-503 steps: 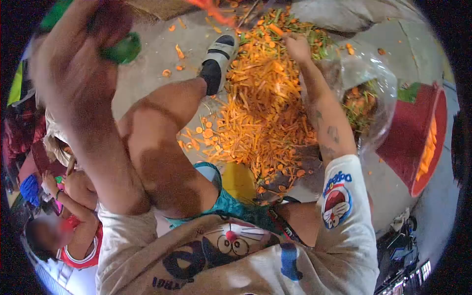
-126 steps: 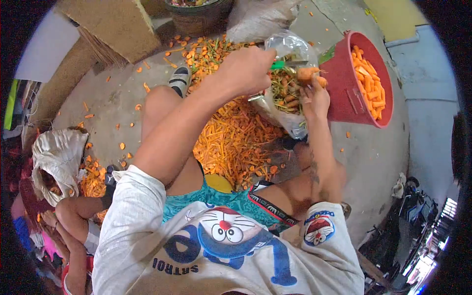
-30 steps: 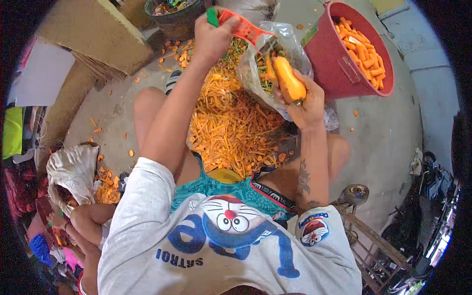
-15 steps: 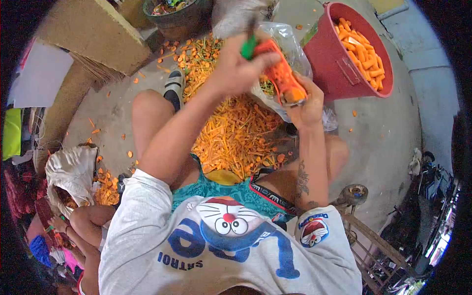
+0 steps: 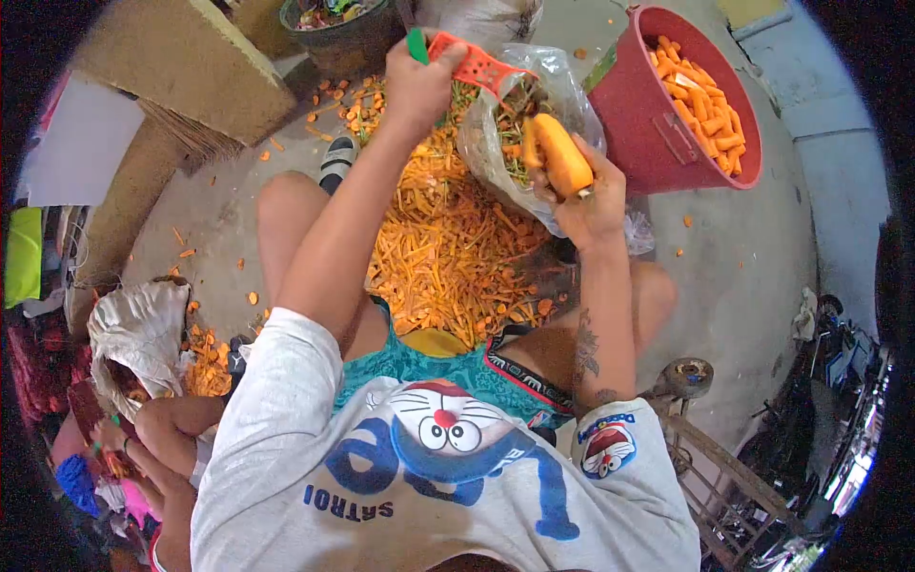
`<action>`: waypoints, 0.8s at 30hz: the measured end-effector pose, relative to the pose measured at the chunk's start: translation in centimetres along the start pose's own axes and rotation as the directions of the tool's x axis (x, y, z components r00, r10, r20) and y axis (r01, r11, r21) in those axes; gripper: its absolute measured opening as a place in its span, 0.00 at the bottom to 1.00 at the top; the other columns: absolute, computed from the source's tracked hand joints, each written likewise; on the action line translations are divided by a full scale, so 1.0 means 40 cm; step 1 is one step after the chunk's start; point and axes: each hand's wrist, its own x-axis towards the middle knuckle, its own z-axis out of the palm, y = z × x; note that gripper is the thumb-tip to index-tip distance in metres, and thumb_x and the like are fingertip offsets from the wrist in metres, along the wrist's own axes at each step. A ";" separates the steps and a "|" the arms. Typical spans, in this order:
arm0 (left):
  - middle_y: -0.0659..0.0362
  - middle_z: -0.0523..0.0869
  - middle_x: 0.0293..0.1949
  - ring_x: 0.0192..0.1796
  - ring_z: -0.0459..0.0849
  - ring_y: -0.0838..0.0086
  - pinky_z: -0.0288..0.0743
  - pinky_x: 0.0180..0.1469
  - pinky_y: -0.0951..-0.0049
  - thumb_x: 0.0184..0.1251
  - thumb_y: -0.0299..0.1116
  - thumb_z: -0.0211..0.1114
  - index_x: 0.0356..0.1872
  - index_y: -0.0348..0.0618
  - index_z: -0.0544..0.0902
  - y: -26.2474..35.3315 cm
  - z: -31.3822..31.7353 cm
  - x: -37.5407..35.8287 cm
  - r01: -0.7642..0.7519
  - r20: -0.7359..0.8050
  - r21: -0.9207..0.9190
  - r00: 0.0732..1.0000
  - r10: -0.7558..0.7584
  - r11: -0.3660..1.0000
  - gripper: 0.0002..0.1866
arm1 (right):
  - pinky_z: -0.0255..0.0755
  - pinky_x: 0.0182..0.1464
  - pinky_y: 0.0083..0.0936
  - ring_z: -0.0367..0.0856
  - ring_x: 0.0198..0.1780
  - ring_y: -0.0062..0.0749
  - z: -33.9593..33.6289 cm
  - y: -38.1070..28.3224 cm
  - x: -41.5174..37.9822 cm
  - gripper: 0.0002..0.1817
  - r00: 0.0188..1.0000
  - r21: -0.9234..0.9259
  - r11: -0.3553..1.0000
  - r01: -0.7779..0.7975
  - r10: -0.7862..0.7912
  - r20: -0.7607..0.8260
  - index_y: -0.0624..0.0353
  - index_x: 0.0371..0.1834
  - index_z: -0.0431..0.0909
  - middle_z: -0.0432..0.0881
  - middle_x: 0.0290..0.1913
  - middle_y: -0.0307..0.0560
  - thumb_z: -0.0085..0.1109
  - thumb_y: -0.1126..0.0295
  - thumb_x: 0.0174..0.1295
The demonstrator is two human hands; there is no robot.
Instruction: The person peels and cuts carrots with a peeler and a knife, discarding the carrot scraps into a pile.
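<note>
My left hand [image 5: 419,91] is closed on a red-orange peeler [image 5: 481,67] with a perforated body, which points to the right. A green handle [image 5: 416,46] also sticks up from this hand, with a thin grey blade beyond it. Lower and to the right, my right hand [image 5: 596,205] wraps round a thick orange carrot [image 5: 564,160], its top tilted up and left. A gap separates the peeler from the carrot. Between and behind my hands stands a clear plastic bag [image 5: 486,143] with scraps inside. Below lies a heap of carrot peelings [image 5: 448,257] between my legs.
A red bucket [image 5: 629,124] of peeled carrots [image 5: 701,105] stands at the right. A dark bin [image 5: 348,43] is at the back. At the lower left, another person's hand [image 5: 110,434] shows near a whitish sack [image 5: 143,329]. A metal rack [image 5: 724,467] is at the lower right.
My left hand has swung up and left with the peeler, away from the carrot. My right hand stays nearly in place, and the carrot now shows in full view.
</note>
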 end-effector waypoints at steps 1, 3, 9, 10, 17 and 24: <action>0.65 0.86 0.29 0.29 0.83 0.82 0.75 0.30 0.79 0.65 0.34 0.75 0.41 0.43 0.86 0.049 0.023 -0.046 0.036 -0.007 0.060 0.999 -0.035 0.998 0.09 | 0.68 0.31 0.25 0.77 0.34 0.30 0.017 -0.010 -0.002 0.22 0.994 -0.007 1.000 -0.006 0.006 -0.110 0.64 0.61 0.76 0.82 0.39 0.45 0.47 0.58 0.76; 0.65 0.86 0.29 0.28 0.83 0.82 0.76 0.30 0.79 0.65 0.34 0.75 0.41 0.42 0.86 0.090 0.065 -0.131 -0.236 0.164 0.040 0.960 0.227 0.971 0.09 | 0.67 0.31 0.25 0.77 0.35 0.29 0.052 -0.001 0.001 0.22 0.972 -0.038 0.998 0.047 -0.055 -0.230 0.64 0.60 0.76 0.82 0.39 0.45 0.47 0.57 0.76; 0.66 0.86 0.30 0.27 0.82 0.82 0.77 0.32 0.77 0.67 0.33 0.73 0.38 0.41 0.85 0.015 -0.007 0.009 -0.127 -0.004 0.133 0.992 0.128 0.983 0.08 | 0.65 0.29 0.24 0.78 0.36 0.28 0.013 0.008 -0.015 0.22 0.996 -0.042 0.999 0.022 -0.026 -0.085 0.62 0.57 0.78 0.84 0.42 0.45 0.48 0.54 0.75; 0.66 0.86 0.30 0.27 0.82 0.82 0.77 0.32 0.77 0.67 0.33 0.73 0.38 0.41 0.85 0.034 0.006 -0.010 -0.137 -0.003 0.130 0.990 0.139 0.982 0.08 | 0.65 0.29 0.24 0.78 0.35 0.28 0.018 -0.002 -0.014 0.22 0.997 0.006 1.000 0.004 -0.003 -0.080 0.62 0.55 0.78 0.84 0.42 0.44 0.48 0.54 0.76; 0.61 0.89 0.32 0.34 0.85 0.78 0.81 0.41 0.71 0.64 0.29 0.74 0.37 0.38 0.86 0.081 0.042 -0.082 -0.092 0.144 0.044 0.986 0.085 0.995 0.07 | 0.68 0.29 0.25 0.80 0.32 0.27 0.038 0.010 -0.017 0.19 0.968 -0.167 0.975 0.144 -0.174 -0.181 0.57 0.57 0.79 0.84 0.39 0.41 0.49 0.56 0.75; 0.62 0.89 0.32 0.34 0.85 0.78 0.80 0.40 0.71 0.64 0.28 0.73 0.37 0.38 0.86 0.136 0.080 -0.191 -0.390 0.312 0.026 0.878 0.364 0.920 0.06 | 0.67 0.28 0.23 0.78 0.32 0.27 0.060 -0.003 0.002 0.24 0.961 -0.020 0.997 0.072 -0.075 -0.266 0.61 0.58 0.78 0.84 0.39 0.41 0.49 0.51 0.75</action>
